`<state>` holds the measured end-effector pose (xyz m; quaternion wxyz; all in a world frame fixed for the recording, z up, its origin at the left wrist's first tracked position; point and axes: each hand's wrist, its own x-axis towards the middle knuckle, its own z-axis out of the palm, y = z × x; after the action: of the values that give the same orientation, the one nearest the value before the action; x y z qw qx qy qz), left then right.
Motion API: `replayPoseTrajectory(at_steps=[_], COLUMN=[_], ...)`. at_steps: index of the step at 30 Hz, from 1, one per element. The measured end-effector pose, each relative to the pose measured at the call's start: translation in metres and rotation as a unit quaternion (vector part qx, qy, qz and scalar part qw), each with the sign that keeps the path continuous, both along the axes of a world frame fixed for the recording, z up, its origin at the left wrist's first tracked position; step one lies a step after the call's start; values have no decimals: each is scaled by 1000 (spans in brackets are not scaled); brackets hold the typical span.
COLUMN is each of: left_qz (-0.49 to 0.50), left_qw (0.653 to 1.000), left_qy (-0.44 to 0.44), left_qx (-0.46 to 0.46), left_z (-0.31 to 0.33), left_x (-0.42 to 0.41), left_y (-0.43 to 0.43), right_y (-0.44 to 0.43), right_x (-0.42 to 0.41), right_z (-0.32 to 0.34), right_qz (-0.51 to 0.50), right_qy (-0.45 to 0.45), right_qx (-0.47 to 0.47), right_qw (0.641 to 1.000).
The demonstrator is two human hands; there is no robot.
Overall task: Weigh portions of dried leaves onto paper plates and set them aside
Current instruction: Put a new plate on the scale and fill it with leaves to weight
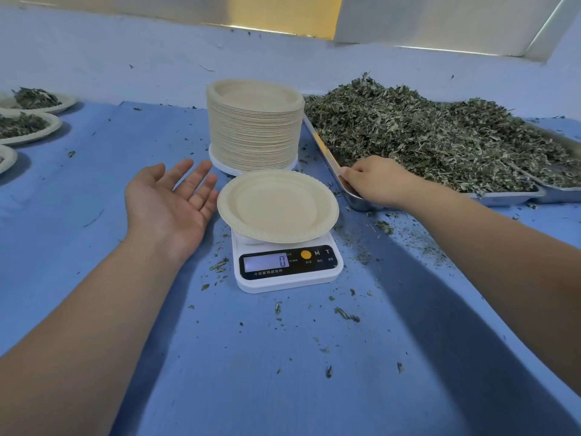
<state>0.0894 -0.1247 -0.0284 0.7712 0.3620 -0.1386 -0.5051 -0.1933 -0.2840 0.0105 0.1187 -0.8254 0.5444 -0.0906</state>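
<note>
Left hand [169, 199] lies palm up with its fingers spread wide and straight, holding nothing, at 9 o'clock from the scale [287, 267] and just beside the rim of the paper plate [278, 206] without clearly touching it. That plate sits on the scale's platform, tilted slightly, with nothing on it, and the display below it reads 0.

At 2 o'clock from the scale, the right hand [374, 180] is knuckles up with its fingers curled over the near left corner of a metal tray [503, 198], gripping the rim there. The tray holds a big heap of dried leaves [424, 133], which stretches away toward 1 and 2 o'clock. A second tray [562, 191] lies against it at 3 o'clock, also carrying leaves.

Straight ahead at 12 o'clock stands a tall stack of plates [254, 127], its near edge just behind the plate on the scale and its right side close to the tray's left rim.

Far off at 9 to 10 o'clock, well apart from the scale, sit three filled plates [52, 129], each bearing a dark mound of leaves; the nearest is cut off by the frame edge.

Everything rests on a blue cloth [283, 372]. Leaf crumbs [345, 314] are scattered over it, thickest from 3 to 6 o'clock of the scale.
</note>
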Motion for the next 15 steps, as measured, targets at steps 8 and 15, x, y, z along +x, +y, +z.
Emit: replayPoseTrajectory(at_steps=[8,15], left_qz=[0,2], left_qw=[1000,1000], left_qy=[-9,-13], left_qx=[7,9], left_z=[0,1], left_x=[-1,-1], left_y=[0,1], right_y=[0,-6], right_x=[-2,-4], right_z=[-6,7], right_qz=[21,-26], right_qy=[-5,-100], right_qx=[-22,-83], right_qw=[1000,991])
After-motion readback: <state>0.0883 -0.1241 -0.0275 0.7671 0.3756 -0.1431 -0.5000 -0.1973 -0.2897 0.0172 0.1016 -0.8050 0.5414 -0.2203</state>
